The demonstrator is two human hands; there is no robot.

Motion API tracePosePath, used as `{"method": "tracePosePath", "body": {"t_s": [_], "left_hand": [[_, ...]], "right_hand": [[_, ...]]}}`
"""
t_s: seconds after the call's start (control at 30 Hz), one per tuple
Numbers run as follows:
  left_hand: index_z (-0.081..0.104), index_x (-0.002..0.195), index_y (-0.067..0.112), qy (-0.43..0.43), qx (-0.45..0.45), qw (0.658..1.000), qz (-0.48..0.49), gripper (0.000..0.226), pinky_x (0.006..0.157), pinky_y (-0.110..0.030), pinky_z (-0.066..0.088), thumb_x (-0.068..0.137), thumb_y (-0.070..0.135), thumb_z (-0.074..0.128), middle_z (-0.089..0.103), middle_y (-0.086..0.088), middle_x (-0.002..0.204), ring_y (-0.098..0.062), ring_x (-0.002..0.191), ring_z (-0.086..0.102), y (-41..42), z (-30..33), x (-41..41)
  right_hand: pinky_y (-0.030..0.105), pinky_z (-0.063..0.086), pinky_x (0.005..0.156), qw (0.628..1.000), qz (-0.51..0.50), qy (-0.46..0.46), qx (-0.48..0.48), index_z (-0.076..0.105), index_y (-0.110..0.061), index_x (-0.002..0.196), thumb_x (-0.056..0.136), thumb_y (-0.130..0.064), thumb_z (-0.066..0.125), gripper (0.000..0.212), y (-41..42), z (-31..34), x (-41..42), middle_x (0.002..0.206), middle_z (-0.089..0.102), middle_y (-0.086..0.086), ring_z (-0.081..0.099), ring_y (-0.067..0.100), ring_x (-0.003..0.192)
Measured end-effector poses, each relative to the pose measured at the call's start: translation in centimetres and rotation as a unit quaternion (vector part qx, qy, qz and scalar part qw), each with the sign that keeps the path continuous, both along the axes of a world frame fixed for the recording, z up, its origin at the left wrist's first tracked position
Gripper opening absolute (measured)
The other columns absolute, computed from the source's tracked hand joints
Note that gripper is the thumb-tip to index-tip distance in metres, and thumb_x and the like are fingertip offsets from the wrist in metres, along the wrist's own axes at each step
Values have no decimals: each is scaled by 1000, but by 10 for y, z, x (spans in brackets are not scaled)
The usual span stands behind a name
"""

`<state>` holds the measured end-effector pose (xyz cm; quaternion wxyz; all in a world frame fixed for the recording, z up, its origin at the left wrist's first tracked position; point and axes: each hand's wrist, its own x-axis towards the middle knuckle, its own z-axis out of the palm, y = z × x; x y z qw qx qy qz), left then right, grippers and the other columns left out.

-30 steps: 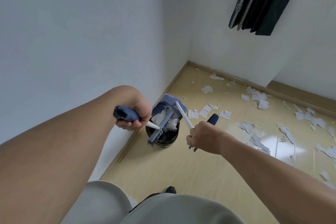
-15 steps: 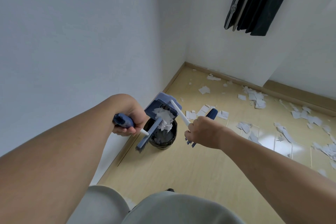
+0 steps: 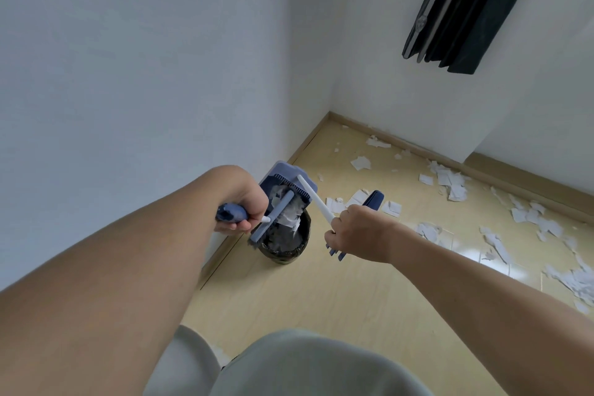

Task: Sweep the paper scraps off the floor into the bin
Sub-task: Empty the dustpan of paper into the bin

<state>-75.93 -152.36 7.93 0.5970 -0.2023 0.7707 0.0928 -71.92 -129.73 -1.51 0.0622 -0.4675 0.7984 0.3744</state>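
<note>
Blue dustpan (image 3: 287, 185), gripped by right hand (image 3: 359, 231), tips over bin (image 3: 284, 243); left hand (image 3: 246, 207) grips brush (image 3: 273, 217).

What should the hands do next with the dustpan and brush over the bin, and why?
Probably one more downward stroke of the brush held by the left hand. The dustpan, held by the right hand, is tipped over the black bin, and white paper scraps still cling to its mouth. Many more scraps wait on the floor.
</note>
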Motion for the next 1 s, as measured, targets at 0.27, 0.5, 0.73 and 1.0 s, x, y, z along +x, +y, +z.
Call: {"method": "tracePosePath", "body": {"t_s": [0.27, 0.5, 0.73, 1.0], "left_hand": [[46, 72, 7, -45, -27, 998, -40, 16, 37, -13, 37, 86, 7, 40, 46, 2, 50, -7, 31, 43, 2, -10, 10], [50, 66, 8, -11, -29, 999, -19, 24, 34, -11, 37, 87, 7, 39, 48, 1, 43, -8, 27, 43, -1, -2, 13], [53, 53, 7, 27, -35, 999, 2, 39, 33, -10, 35, 89, 9, 38, 47, 2, 37, -7, 25, 42, 4, 11, 7], [44, 67, 10, 0, -46, 998, -47, 24, 38, -11, 37, 91, 12, 41, 44, -1, 43, -10, 33, 39, 17, -22, 5]], "right_hand": [[29, 33, 51, 1000, -2, 15, 7, 55, -14, 102, 87, -7, 58, 17, 7, 11, 0, 69, 47, 4, 56, 21, 55], [28, 36, 51, 1000, 1, 21, -21, 54, -12, 100, 88, -7, 56, 13, 2, 10, -4, 74, 55, 5, 57, 23, 57], [28, 38, 52, 1000, 3, 17, -23, 55, -12, 101, 87, -8, 58, 14, 7, 16, -7, 72, 52, 5, 57, 22, 57], [28, 32, 46, 999, -10, 14, -31, 59, -15, 92, 80, -12, 67, 15, 16, 16, -13, 61, 47, 3, 46, 22, 46]]}}
